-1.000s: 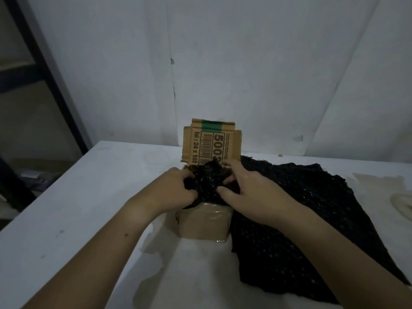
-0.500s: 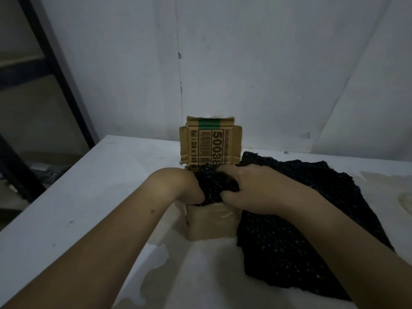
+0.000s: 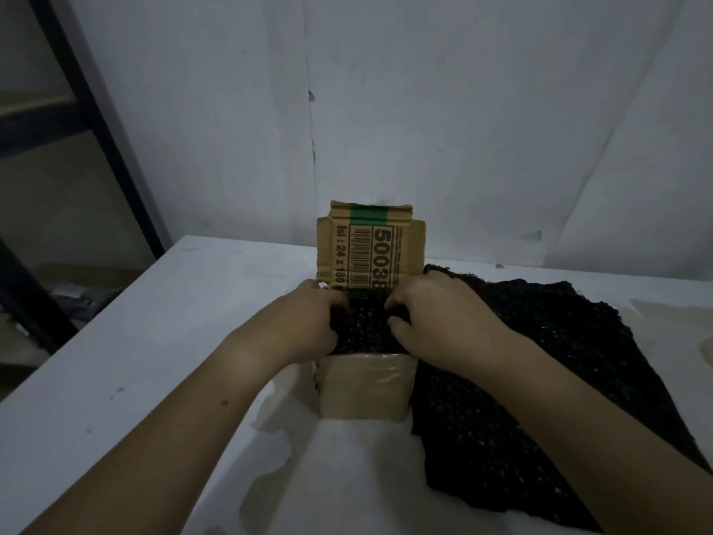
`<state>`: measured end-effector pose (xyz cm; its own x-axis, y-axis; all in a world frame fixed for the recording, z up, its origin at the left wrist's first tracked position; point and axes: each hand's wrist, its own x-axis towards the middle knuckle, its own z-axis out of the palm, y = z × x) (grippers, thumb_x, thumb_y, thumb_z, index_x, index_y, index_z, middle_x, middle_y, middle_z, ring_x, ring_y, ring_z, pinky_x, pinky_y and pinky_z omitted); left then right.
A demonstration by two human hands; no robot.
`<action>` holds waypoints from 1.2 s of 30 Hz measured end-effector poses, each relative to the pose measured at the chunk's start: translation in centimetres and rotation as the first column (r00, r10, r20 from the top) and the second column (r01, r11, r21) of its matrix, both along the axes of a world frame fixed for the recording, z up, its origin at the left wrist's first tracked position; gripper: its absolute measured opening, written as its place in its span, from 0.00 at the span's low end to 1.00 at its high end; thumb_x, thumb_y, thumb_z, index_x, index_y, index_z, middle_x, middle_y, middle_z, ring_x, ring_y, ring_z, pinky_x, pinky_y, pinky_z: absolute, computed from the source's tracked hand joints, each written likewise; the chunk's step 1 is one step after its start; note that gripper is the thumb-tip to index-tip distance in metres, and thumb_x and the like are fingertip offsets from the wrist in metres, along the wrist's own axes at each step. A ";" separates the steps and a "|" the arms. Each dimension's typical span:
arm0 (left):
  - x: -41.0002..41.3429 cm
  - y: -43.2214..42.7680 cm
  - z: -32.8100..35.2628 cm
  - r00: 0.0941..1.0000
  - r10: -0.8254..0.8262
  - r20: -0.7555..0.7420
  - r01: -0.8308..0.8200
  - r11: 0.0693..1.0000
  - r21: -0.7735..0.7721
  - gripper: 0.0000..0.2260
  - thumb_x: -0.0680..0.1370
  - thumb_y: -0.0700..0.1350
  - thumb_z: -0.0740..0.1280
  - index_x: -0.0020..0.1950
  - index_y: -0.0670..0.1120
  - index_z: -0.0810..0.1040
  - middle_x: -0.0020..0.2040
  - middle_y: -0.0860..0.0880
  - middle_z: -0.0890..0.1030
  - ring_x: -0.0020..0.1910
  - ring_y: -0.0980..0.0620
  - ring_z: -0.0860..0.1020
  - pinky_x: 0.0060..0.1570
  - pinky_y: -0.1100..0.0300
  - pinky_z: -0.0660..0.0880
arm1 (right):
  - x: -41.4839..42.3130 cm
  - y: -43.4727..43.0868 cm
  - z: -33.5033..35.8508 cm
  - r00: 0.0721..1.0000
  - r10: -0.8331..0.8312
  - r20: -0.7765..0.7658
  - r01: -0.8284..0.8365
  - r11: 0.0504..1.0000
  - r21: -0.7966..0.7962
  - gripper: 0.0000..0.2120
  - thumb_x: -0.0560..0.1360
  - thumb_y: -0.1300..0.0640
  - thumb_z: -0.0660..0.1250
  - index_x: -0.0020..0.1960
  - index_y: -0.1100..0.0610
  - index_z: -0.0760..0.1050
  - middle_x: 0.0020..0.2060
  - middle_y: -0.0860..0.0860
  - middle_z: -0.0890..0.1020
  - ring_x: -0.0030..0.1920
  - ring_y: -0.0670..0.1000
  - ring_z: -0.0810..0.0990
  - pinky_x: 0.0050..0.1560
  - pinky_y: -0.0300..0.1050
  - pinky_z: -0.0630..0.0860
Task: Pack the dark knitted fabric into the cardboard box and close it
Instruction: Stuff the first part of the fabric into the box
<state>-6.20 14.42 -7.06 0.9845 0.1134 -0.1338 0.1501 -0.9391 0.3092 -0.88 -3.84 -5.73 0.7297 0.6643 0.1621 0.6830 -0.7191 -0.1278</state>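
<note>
Centrally, a bunched part of the dark knitted fabric (image 3: pixel 578 326) fills the open top of the cardboard box (image 3: pixel 362 388). The rest of the fabric lies spread on the worktop (image 3: pixel 135 361) just right of the box, touching its right wall. The left hand (image 3: pixel 304 322) is at the left side of the opening, its fingers curled down into the bunch with the tips hidden in the knit. The right hand (image 3: pixel 436 322) is at the right side, fingers likewise curled and thumb pressed onto the fabric, so both hands grip the bunch from opposite sides. The box stands upright on the worktop, its near wall glossy with tape. Its rear flap (image 3: pixel 370 252) stands upright behind the hands, showing a barcode, printed numerals and a green stripe. Behind the worktop is a pale wall (image 3: pixel 463 129), and a dark metal frame (image 3: pixel 96 121) stands at far left.
</note>
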 end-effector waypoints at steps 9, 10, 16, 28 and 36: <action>-0.1 0.6 1.1 0.978 -0.051 -0.204 0.010 0.980 -0.197 0.22 0.70 0.60 0.65 0.62 0.57 0.77 0.65 0.53 0.63 0.61 0.53 0.70 0.63 0.57 0.68 | 0.8 1.5 2.5 0.925 -0.151 -0.348 -0.051 0.860 -0.509 0.30 0.75 0.37 0.59 0.73 0.49 0.66 0.71 0.53 0.68 0.71 0.58 0.60 0.69 0.54 0.56; -0.1 0.8 1.5 0.967 -0.055 -0.249 0.002 0.978 -0.209 0.26 0.66 0.62 0.66 0.64 0.57 0.76 0.67 0.54 0.62 0.62 0.53 0.69 0.64 0.56 0.68 | 1.1 1.7 2.4 0.911 -0.166 -0.377 -0.065 0.846 -0.529 0.31 0.75 0.37 0.58 0.74 0.50 0.65 0.72 0.53 0.67 0.72 0.59 0.59 0.70 0.54 0.55; 1.1 0.8 2.3 0.945 -0.079 -0.319 0.027 0.986 -0.163 0.20 0.64 0.58 0.70 0.55 0.59 0.80 0.61 0.54 0.73 0.57 0.53 0.75 0.61 0.53 0.74 | 0.9 1.2 2.7 0.931 -0.100 -0.352 -0.069 0.897 -0.437 0.29 0.75 0.38 0.59 0.73 0.49 0.66 0.69 0.52 0.71 0.68 0.57 0.67 0.69 0.53 0.63; 1.0 0.5 1.9 0.968 -0.111 -0.226 0.135 0.986 0.094 0.25 0.76 0.62 0.67 0.70 0.54 0.73 0.65 0.50 0.71 0.58 0.50 0.74 0.60 0.54 0.74 | -0.3 0.0 3.6 0.901 -0.088 -0.425 -0.144 0.864 -0.483 0.22 0.81 0.43 0.52 0.61 0.55 0.78 0.65 0.52 0.75 0.68 0.54 0.70 0.73 0.53 0.60; 0.6 0.9 0.9 0.977 -0.131 -0.168 0.123 0.991 -0.057 0.19 0.75 0.60 0.68 0.64 0.54 0.79 0.58 0.52 0.77 0.53 0.52 0.76 0.57 0.55 0.75 | -2.5 -1.3 2.5 0.964 0.066 -0.259 -0.161 0.917 -0.365 0.19 0.77 0.37 0.57 0.44 0.49 0.80 0.45 0.46 0.79 0.51 0.52 0.74 0.66 0.58 0.62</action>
<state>-5.58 15.28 -6.14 0.9527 -0.0211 -0.3032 0.0851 -0.9392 0.3326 -3.42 -5.12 -3.23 0.6308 0.7209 -0.2869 0.7465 -0.6647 -0.0289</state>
